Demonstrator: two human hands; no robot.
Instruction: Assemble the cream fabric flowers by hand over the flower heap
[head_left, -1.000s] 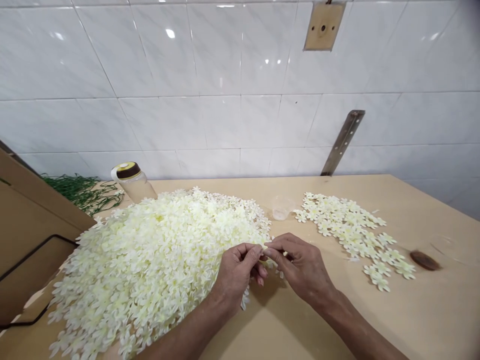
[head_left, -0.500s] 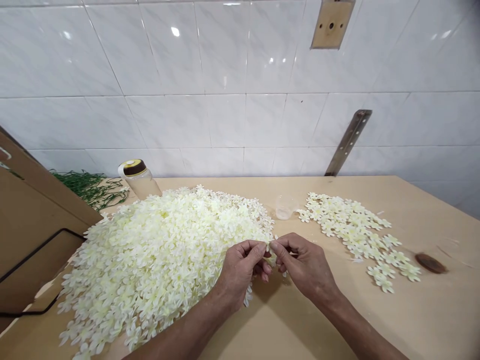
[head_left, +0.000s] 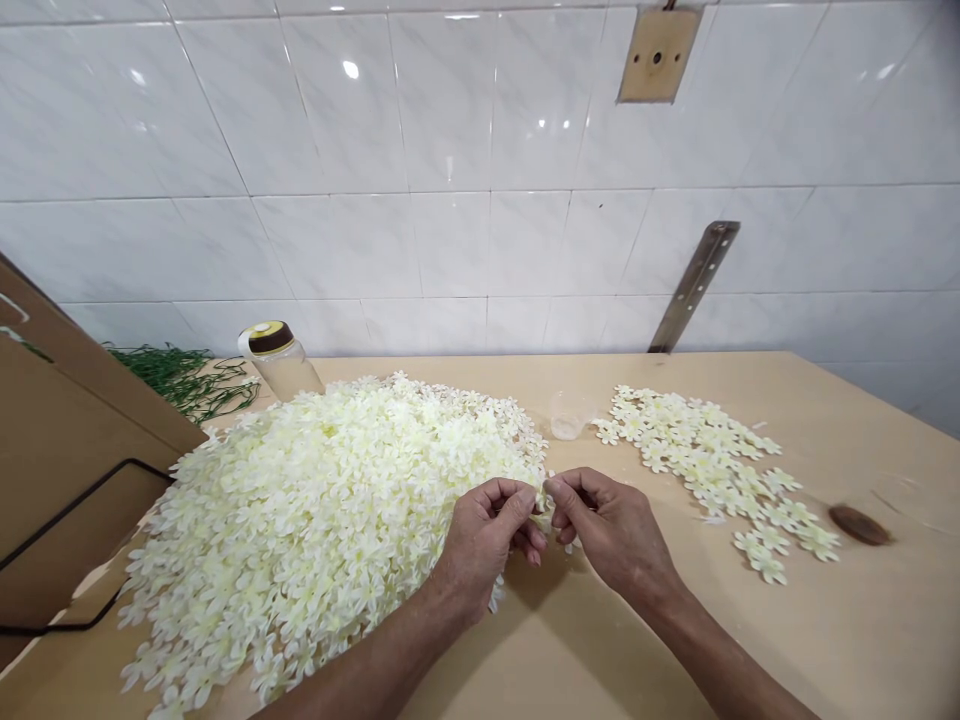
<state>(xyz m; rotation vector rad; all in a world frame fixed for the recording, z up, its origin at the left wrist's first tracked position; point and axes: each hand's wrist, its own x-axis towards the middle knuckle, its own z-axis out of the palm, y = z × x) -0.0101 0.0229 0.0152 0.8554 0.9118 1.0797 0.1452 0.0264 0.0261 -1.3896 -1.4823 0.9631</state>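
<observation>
Over the front middle of the table, my left hand (head_left: 493,540) is closed in a pinch, thumb against fingertips. Facing it, my right hand (head_left: 611,525) pinches too, its fingertips almost meeting the left ones. Between them shows a bit of a small pale artificial flower (head_left: 541,498), mostly covered by the fingers. My left hand is beside a large heap of cream-white artificial flowers (head_left: 337,490), which spreads across the left of the table. To the right of my hands lies a thin, flat spread of similar flowers (head_left: 697,445).
A small clear plastic cup (head_left: 568,415) stands behind my hands. A bottle with a brown and yellow lid (head_left: 281,360) rises behind the heap. Green stems (head_left: 176,375) lie at the back left, near a cardboard box (head_left: 82,430). A dark oval mark (head_left: 860,524) is at right.
The fingertips of my two hands have parted slightly, the right ones shifting a little to the right, so more of the pale flower shows between them. The view has tilted very slightly.
</observation>
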